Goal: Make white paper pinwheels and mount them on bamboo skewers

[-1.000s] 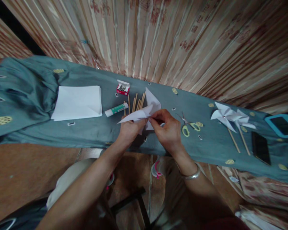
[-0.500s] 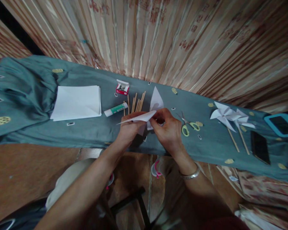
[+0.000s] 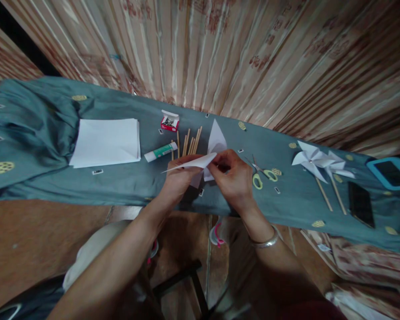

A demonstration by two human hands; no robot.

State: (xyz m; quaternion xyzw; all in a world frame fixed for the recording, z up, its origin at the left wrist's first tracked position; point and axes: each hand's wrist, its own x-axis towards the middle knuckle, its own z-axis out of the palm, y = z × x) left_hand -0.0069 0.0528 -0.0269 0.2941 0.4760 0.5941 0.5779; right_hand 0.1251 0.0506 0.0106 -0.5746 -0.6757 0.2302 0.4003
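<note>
Between my hands is a white paper pinwheel [image 3: 216, 138], its pointed blades partly folded in. My left hand [image 3: 182, 175] grips it from the left, with one blade lying over the fingers. My right hand [image 3: 233, 178] pinches the paper near its middle; the fingertips hide whatever small part may be there. Just beyond my left hand lie several thin wooden sticks [image 3: 194, 141]. Scissors [image 3: 262, 172] with yellow-green handles rest on the cloth right of my right hand.
A stack of white paper [image 3: 106, 142] lies at left. Nearer are a glue stick [image 3: 160, 152] and a small red box of metal fasteners [image 3: 170, 121]. To the right are two stick-mounted pinwheels [image 3: 311, 161], a dark phone [image 3: 361, 204] and a blue-framed device [image 3: 391, 172]. A pleated curtain [image 3: 200, 58] borders the far edge.
Almost nothing differs. Both hands keep their hold on the paper pinwheel, with only a very slight shift of the right fingers.
</note>
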